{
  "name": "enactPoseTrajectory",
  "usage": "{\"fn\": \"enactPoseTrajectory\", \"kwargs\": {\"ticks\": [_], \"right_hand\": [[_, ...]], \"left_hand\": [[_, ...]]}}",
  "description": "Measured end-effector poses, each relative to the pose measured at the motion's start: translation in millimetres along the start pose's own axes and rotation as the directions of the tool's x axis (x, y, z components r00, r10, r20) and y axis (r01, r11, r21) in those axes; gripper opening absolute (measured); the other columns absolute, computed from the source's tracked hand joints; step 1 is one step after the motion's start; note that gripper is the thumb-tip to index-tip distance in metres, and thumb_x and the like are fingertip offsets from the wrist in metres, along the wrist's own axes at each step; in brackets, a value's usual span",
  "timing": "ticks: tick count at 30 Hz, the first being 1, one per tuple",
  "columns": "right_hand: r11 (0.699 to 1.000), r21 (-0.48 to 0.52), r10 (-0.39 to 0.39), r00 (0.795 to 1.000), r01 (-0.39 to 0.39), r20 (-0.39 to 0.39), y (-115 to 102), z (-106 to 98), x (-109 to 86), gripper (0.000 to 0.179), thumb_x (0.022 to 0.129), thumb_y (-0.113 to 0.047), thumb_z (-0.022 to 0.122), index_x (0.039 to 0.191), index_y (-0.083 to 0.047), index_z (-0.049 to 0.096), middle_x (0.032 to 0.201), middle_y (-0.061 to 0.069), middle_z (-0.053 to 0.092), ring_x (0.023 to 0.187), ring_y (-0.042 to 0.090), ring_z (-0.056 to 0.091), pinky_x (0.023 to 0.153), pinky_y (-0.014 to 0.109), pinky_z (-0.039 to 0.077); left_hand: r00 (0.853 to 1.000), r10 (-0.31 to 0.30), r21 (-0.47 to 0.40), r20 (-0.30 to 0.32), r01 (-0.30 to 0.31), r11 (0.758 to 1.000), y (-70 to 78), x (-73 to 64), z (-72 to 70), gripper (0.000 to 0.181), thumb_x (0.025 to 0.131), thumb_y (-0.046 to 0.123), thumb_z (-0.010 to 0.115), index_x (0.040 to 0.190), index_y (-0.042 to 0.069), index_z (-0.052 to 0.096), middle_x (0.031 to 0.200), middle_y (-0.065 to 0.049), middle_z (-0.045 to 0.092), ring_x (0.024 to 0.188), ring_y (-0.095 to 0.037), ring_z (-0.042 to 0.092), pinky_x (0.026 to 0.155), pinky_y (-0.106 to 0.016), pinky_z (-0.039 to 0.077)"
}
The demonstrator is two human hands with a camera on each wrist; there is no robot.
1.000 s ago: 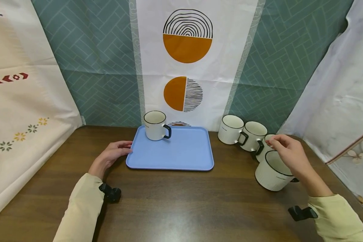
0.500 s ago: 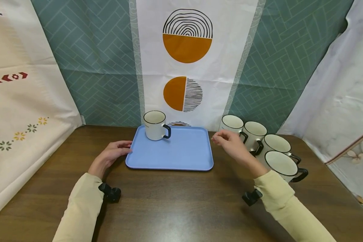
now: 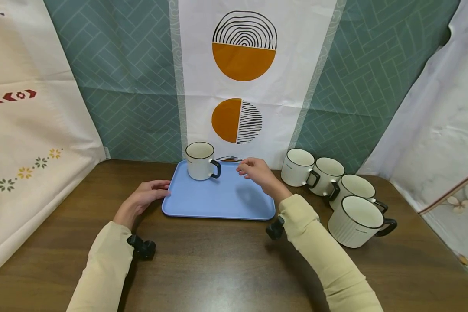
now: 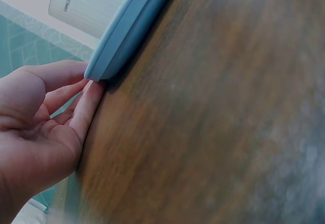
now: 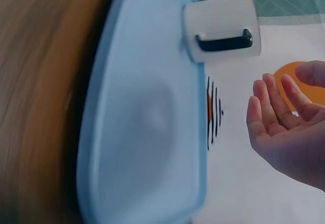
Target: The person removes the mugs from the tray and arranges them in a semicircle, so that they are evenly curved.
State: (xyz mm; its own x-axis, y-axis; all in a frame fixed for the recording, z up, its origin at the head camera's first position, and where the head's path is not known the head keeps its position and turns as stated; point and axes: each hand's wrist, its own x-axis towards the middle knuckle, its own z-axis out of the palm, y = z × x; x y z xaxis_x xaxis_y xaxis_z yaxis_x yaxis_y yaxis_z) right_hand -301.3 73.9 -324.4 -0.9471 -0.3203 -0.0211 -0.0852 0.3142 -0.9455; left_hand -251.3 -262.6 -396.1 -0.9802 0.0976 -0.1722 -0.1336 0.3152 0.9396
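A blue rectangular tray (image 3: 214,199) lies on the table, with one white enamel mug (image 3: 199,167) upright near its back left corner, black handle to the right. My left hand (image 3: 146,197) pinches the tray's left edge; in the left wrist view the thumb (image 4: 66,74) and fingers meet at the tray's rim (image 4: 122,38). My right hand (image 3: 259,173) hovers over the tray's back right part, to the right of that mug. Its fingers (image 5: 274,107) are loosely bent and hold nothing in the right wrist view.
At the right, several similar white mugs stand in a slanting row, including the far one (image 3: 297,168) and the wide near one (image 3: 355,225). The brown wooden table (image 3: 214,264) meets a patterned cloth backdrop (image 3: 132,125) behind the tray.
My right hand has swept left from above the mugs at the right to over the tray. The left hand has stayed at the tray's edge, and the mugs stand where they were.
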Motion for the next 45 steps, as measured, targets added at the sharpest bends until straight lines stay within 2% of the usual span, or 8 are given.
{"fn": "enactPoseTrajectory", "kwargs": {"ticks": [8, 15, 20, 25, 28, 36, 40, 45], "right_hand": [[0.994, 0.113, 0.018, 0.998, -0.011, -0.065, 1.9, 33.9, 18.4, 0.031, 0.099, -0.017, 0.054, 0.117, 0.007, 0.063, 0.119, 0.018, 0.062, 0.11, 0.028, 0.059, 0.095, 0.037, 0.046], [0.993, 0.118, -0.002, 0.993, 0.015, -0.117, 4.2, 57.7, 29.6, 0.03, 0.098, -0.017, 0.056, 0.117, 0.003, 0.066, 0.118, 0.014, 0.062, 0.109, 0.027, 0.056, 0.095, 0.035, 0.046], [0.992, 0.123, 0.012, 0.995, 0.0, -0.098, 9.0, 66.9, 38.0, 0.031, 0.099, -0.022, 0.056, 0.112, 0.004, 0.066, 0.11, 0.017, 0.065, 0.099, 0.022, 0.054, 0.09, 0.032, 0.046], [0.996, 0.093, 0.012, 0.996, -0.004, -0.087, 12.9, 67.8, 37.8, 0.039, 0.1, -0.028, 0.054, 0.095, 0.01, 0.062, 0.084, 0.02, 0.06, 0.089, 0.03, 0.053, 0.081, 0.033, 0.042], [0.998, 0.055, -0.008, 0.997, 0.012, -0.07, 14.4, 65.6, 36.1, 0.041, 0.103, -0.027, 0.049, 0.09, 0.011, 0.059, 0.079, 0.018, 0.055, 0.091, 0.034, 0.052, 0.079, 0.033, 0.039], [0.998, 0.037, -0.043, 0.998, 0.042, 0.039, 15.1, 58.5, 33.1, 0.04, 0.105, -0.025, 0.041, 0.084, 0.005, 0.058, 0.067, 0.003, 0.048, 0.066, 0.016, 0.044, 0.068, 0.028, 0.035], [0.997, 0.061, -0.043, 0.996, 0.039, 0.082, 17.8, 55.7, 31.8, 0.04, 0.106, -0.024, 0.037, 0.082, 0.004, 0.051, 0.064, 0.002, 0.039, 0.062, 0.015, 0.036, 0.065, 0.03, 0.031], [0.994, 0.099, -0.043, 0.996, 0.034, 0.084, 19.6, 52.2, 27.2, 0.039, 0.107, -0.024, 0.036, 0.083, 0.005, 0.049, 0.063, 0.002, 0.032, 0.06, 0.015, 0.028, 0.065, 0.03, 0.026]], "left_hand": [[1.0, -0.002, 0.001, 0.007, 0.002, 1.0, -0.1, -0.5, -0.5, 0.054, 0.096, 0.008, 0.058, 0.142, -0.011, 0.037, 0.14, -0.031, 0.04, 0.121, -0.035, 0.045, 0.107, -0.047, 0.033], [1.0, -0.001, 0.001, 0.006, 0.001, 1.0, -0.6, 0.2, -0.9, 0.054, 0.096, 0.009, 0.058, 0.142, -0.011, 0.037, 0.14, -0.03, 0.04, 0.121, -0.035, 0.045, 0.107, -0.046, 0.033], [1.0, 0.0, 0.006, 0.0, 0.0, 1.0, 0.6, -0.5, -1.4, 0.054, 0.096, 0.008, 0.057, 0.142, -0.01, 0.037, 0.141, -0.03, 0.04, 0.122, -0.035, 0.045, 0.107, -0.046, 0.033], [1.0, 0.002, 0.006, 0.006, -0.002, 1.0, 1.3, -1.2, 1.0, 0.054, 0.095, 0.008, 0.058, 0.141, -0.011, 0.038, 0.141, -0.031, 0.04, 0.121, -0.035, 0.046, 0.107, -0.046, 0.034], [1.0, 0.001, 0.004, -0.002, -0.001, 1.0, 1.5, -1.4, 1.0, 0.053, 0.095, 0.008, 0.059, 0.141, -0.011, 0.039, 0.14, -0.03, 0.042, 0.119, -0.032, 0.047, 0.106, -0.044, 0.035], [1.0, 0.027, 0.022, -0.003, -0.027, 0.999, 2.3, -3.3, -1.7, 0.053, 0.095, 0.009, 0.059, 0.14, -0.011, 0.039, 0.138, -0.029, 0.044, 0.113, -0.024, 0.051, 0.101, -0.035, 0.041], [0.999, 0.035, 0.021, 0.002, -0.035, 0.999, 1.4, -2.9, -0.8, 0.054, 0.095, 0.009, 0.059, 0.14, -0.012, 0.039, 0.138, -0.03, 0.044, 0.114, -0.024, 0.049, 0.097, -0.03, 0.042], [0.999, 0.041, 0.014, 0.002, -0.041, 0.999, -0.4, -1.6, -0.2, 0.053, 0.095, 0.008, 0.059, 0.14, -0.012, 0.039, 0.138, -0.03, 0.044, 0.115, -0.025, 0.049, 0.093, -0.025, 0.043]]}}
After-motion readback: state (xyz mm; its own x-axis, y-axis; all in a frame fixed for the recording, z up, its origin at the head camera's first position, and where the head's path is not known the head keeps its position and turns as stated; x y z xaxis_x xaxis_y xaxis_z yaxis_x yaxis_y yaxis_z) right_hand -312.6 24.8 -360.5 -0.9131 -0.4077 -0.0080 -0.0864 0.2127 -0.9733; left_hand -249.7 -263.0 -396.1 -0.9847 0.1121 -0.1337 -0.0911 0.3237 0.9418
